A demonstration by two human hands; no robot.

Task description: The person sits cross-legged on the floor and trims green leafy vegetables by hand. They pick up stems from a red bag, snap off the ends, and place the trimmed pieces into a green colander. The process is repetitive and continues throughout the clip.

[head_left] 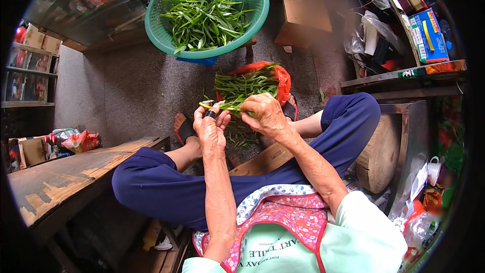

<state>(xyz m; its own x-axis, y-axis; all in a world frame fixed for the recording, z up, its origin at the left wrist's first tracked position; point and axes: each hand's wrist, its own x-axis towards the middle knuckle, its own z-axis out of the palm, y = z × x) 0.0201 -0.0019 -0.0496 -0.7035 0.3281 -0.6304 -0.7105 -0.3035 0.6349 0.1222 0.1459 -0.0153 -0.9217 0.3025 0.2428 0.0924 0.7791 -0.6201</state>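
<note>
My left hand [211, 125] pinches a green leafy stem [231, 107] that looks like water spinach; a black band circles one finger. On the stem's right part my right hand [267, 114] closes, its fingertips partly hidden behind its own knuckles. Just beyond both hands, an open red plastic bag [284, 82] on the floor holds a heap of similar greens [241, 83]. Farther away, a round green plastic colander [261, 6] is filled with loose leaves and stems [204, 17]. A few scraps of greens [241, 135] lie on the floor under my hands.
A wooden bench [76, 169] stands to my left. Shelves with boxes and plastic bags, including a blue box [428, 38], line the right side. A brown wooden box [303, 7] sits beside the colander. Close to my right knee is a round wooden block [378, 154].
</note>
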